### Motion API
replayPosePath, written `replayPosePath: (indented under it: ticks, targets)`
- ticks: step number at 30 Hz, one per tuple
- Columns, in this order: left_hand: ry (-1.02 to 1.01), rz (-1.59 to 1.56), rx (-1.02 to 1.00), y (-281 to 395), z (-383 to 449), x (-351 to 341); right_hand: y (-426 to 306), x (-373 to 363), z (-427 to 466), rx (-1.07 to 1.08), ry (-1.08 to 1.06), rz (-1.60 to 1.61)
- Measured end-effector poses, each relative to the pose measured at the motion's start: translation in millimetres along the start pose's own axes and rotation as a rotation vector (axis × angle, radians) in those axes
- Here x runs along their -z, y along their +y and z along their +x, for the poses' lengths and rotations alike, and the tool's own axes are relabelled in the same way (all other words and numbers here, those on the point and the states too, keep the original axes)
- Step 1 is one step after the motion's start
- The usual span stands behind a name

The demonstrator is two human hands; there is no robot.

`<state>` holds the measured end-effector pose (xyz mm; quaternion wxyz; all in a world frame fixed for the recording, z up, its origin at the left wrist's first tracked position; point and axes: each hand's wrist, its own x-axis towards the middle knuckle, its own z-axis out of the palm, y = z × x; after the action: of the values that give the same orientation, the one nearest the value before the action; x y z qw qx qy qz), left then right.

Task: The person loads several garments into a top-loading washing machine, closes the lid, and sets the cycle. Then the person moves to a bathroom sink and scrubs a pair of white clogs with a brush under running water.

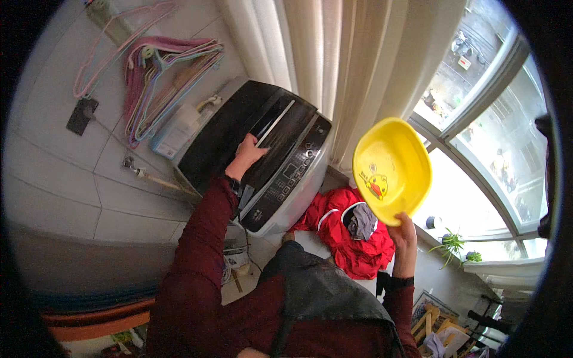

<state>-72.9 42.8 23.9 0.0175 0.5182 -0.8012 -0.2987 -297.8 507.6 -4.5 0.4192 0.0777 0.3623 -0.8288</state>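
A top-loading washing machine [288, 203] with a dark folding lid [224, 129] stands in front of me, its lid down. My left hand [247, 154] is at the pale handle strip [276, 123] of that lid, thumb out and the other fingers curled at the edge; the fingertips are partly hidden. In my right hand [404, 232] is the rim of a yellow plastic basin [396, 152], held up and tilted so its inside shows a printed duck. Below the basin lies red clothing [358, 264] with a grey cloth [362, 221] on it.
Several hangers [174, 58] hang on the tiled wall at left, above a tap [130, 163] with a hose. A plastic container [177, 129] sits behind the lid. A curtain [313, 49] and windows border the right; potted plants [451, 241] line the sill. Wooden pieces [427, 320] lie lower right.
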Motion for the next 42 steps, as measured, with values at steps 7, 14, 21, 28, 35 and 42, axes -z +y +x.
replayPosePath:
  ticks: [7,14,21,28,35,42]
  targets:
    - [0.149,0.501,-0.175,8,-16,-39,-25,73,-61,0.094,0.166,-0.013]
    - [0.269,0.818,-0.77,83,-52,-70,-38,97,-85,0.128,0.255,0.106]
    - [0.098,0.872,-0.746,96,-41,-78,-31,121,-98,0.189,0.343,0.153]
    - [0.121,0.859,-0.743,88,-36,-84,-21,128,-103,0.177,0.361,0.182]
    - [0.051,0.876,-0.659,99,-26,-86,-22,119,-103,0.167,0.372,0.173]
    - [0.072,1.066,-0.729,104,-22,-80,-19,111,-101,0.165,0.384,0.163]
